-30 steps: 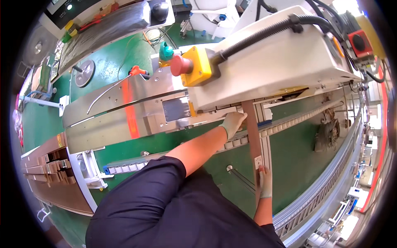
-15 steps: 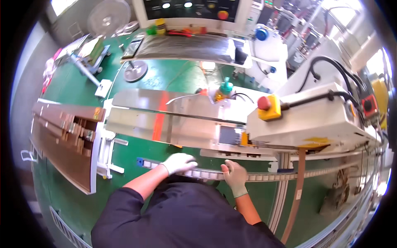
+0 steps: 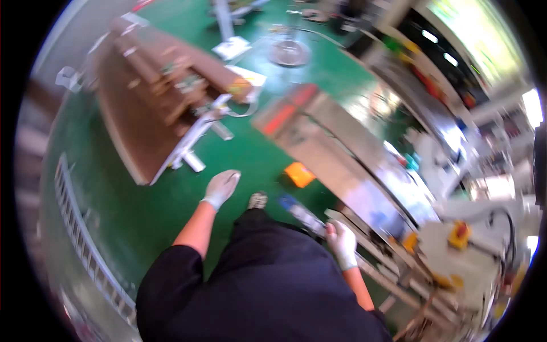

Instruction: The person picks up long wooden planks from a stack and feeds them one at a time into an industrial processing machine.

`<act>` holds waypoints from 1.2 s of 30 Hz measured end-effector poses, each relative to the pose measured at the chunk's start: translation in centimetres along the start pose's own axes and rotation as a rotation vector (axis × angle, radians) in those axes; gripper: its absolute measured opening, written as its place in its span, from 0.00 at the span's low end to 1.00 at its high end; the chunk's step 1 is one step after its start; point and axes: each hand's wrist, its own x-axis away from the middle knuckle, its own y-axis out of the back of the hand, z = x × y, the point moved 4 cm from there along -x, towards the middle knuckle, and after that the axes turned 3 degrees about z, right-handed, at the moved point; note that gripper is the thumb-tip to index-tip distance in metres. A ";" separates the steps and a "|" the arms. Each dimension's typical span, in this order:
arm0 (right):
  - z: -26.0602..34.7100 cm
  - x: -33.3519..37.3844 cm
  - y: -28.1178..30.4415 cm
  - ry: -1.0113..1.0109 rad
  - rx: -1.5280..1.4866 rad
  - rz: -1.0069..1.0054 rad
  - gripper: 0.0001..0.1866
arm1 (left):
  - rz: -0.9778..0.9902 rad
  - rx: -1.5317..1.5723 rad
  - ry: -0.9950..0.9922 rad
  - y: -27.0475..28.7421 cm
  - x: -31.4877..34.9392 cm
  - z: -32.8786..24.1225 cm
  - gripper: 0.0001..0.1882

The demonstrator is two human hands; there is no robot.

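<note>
My left hand [image 3: 221,189], in a white glove, hangs over the green floor with its fingers stretched out and nothing in them. Nearest it are my shoe [image 3: 257,200] and the brown-topped table to the left. Also gloved, my right hand [image 3: 342,242] is beside the narrow roller rail [image 3: 307,218] with the blue end. Blur hides whether its fingers touch the rail, and their curl is unclear. Past the rail lies a long metal machine bed [image 3: 336,154] with an orange-red stripe.
A brown table [image 3: 134,122] at left carries several small brown pieces [image 3: 185,85], blurred. An orange block-like part [image 3: 299,174] sticks out from the machine bed. At right, a machine housing bears a red-and-yellow stop button [image 3: 459,234]. A ladder-like rail [image 3: 91,245] runs along the lower left.
My view has swung left, so the brown table shows nearer the middle. My left hand has come away from the roller rail and is over the floor. My right hand stays by the rail.
</note>
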 end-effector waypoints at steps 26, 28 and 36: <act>10.1 -6.6 -4.9 -0.210 -0.102 -0.020 0.17 | -0.664 0.264 1.014 18.8 -15.7 19.0 0.42; 10.4 -6.5 -4.8 -0.215 -0.103 -0.028 0.17 | -0.643 0.292 1.036 19.2 -15.1 19.0 0.43; 11.2 -6.9 -4.9 -0.201 -0.104 -0.066 0.18 | -0.640 0.117 0.973 16.0 -10.3 19.8 0.42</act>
